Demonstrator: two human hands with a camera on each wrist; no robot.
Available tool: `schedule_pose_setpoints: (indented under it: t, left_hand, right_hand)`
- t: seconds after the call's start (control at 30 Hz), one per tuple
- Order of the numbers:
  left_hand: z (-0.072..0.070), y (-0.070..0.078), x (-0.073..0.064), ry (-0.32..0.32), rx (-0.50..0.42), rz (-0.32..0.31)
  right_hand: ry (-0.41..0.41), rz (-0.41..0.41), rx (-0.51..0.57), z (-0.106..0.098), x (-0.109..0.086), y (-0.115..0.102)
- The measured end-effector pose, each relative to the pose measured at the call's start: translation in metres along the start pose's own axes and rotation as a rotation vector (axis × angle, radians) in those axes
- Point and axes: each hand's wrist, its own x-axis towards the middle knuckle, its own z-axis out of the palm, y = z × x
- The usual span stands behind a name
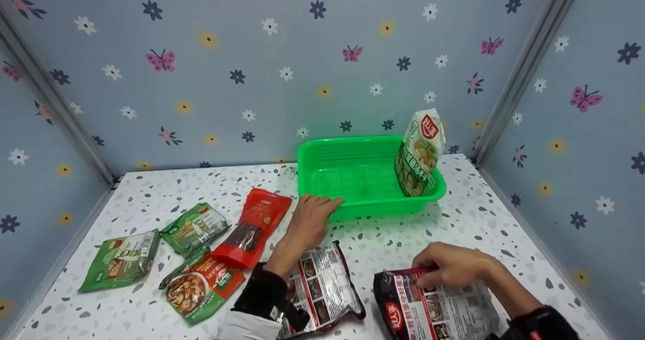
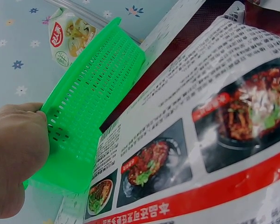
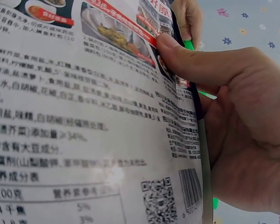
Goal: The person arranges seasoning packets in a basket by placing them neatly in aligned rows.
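Observation:
My left hand [image 1: 310, 221] grips the front left rim of a green plastic basket [image 1: 373, 209], fingers hooked over the edge in the left wrist view. A green and white food packet [image 1: 418, 153] stands upright at the basket's right end. At the front right, my right hand [image 1: 451, 264] pinches the upper edge of a dark and silver seasoning packet [image 1: 468, 310]. Its thumb [image 3: 196, 60] presses on the printed back in the right wrist view, while the fingers are mostly hidden behind. A similar dark and silver packet [image 1: 322, 284] lies under my left forearm.
To the left lie a red packet [image 1: 262, 209], two green packets [image 1: 196, 226] and an orange and green packet [image 1: 206, 289] on the speckled white table [image 1: 252, 179]. Flower-patterned walls [image 1: 282, 43] enclose the back and both sides, close behind the basket.

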Motion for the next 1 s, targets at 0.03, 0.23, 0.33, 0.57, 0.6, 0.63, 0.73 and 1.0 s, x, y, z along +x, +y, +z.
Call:
schedule_pose_setpoints:
  t: [0.03,0.23,0.33,0.57,0.6,0.63,0.73,1.0]
  left_hand:
    - [0.0,0.0,0.0,-0.003,0.001,-0.002]
    - [-0.002,0.001,-0.001,-0.021,-0.012,-0.016]
    - [-0.002,0.001,-0.001,-0.021,-0.014,-0.017]
    - [-0.004,0.002,0.0,-0.033,-0.008,-0.016]
    - [-0.004,0.003,0.0,-0.036,-0.005,-0.016]
    - [-0.004,0.003,0.0,-0.033,0.003,-0.012]
    - [-0.004,0.003,-0.001,-0.02,0.023,0.001]
    - [-0.003,0.0,0.0,-0.008,0.038,0.019]
  right_hand:
    - [0.001,0.001,0.007,0.0,-0.001,0.0]
    - [0.012,0.004,0.04,-0.002,-0.006,0.0]
    - [0.029,-0.022,0.091,-0.004,-0.008,-0.001]
    - [0.161,-0.113,0.23,-0.007,-0.008,-0.001]
    - [0.185,-0.116,0.254,-0.008,-0.007,-0.002]
    - [0.211,-0.112,0.278,-0.008,-0.006,-0.003]
    - [0.32,-0.096,0.323,-0.008,-0.004,-0.007]
    - [0.666,-0.008,0.348,-0.008,0.008,-0.022]
